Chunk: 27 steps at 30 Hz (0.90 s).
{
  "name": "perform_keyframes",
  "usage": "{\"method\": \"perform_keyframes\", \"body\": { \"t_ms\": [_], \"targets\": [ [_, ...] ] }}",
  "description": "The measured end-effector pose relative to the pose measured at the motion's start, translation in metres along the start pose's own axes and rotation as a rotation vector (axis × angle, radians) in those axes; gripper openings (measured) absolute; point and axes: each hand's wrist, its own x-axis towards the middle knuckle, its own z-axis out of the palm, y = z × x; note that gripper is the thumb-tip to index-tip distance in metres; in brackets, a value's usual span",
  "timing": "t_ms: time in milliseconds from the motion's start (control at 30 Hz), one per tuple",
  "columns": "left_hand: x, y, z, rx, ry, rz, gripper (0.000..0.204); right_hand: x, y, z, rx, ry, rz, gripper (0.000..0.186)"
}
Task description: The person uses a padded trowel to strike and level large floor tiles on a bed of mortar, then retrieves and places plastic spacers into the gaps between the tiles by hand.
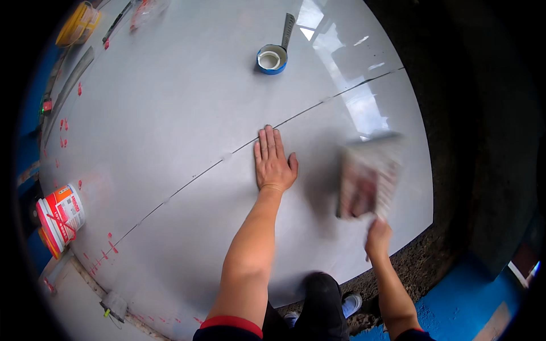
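Note:
My left hand (272, 162) lies flat, fingers stretched, on a glossy grey panel (142, 113), its fingertips by a thin dark line (199, 171) crossing the surface diagonally. To its right, my right hand (378, 241) grips a flat, pale, brownish-patched object (367, 176), smeared by motion; I cannot make out exactly what it is or whether it touches the panel. Above the line stands a blue round tub (272, 68) with a white ring inside and a grey flat strip (288, 28) beside it, reaching upward.
A red-and-white bucket (62, 219) and a yellow bucket (79, 24) sit along the left, with red markers (80, 89) and a grey curved strip (77, 77). My legs (318, 307) are at the lower edge, beside rough dark ground and a blue surface (443, 307).

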Motion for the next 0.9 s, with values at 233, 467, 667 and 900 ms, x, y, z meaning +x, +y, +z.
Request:
{"method": "perform_keyframes", "body": {
  "t_ms": [233,467,667,900],
  "targets": [
    [-0.027,-0.002,0.023,0.055,0.193,0.086,0.076,0.035,0.027,0.046,0.067,-0.163,-0.149,0.072],
    [-0.081,-0.007,0.027,0.12,0.337,0.079,0.08,-0.025,0.114,0.034,0.435,-0.393,0.183,0.062],
    [-0.297,-0.011,0.055,0.106,0.036,-0.555,0.086,-0.132,0.23,-0.057,0.587,-0.222,0.264,0.061],
    [-0.318,-0.03,0.085,0.173,0.297,-0.542,0.086,-0.311,0.31,-0.171,0.98,0.613,0.022,0.051]
  ]
}}
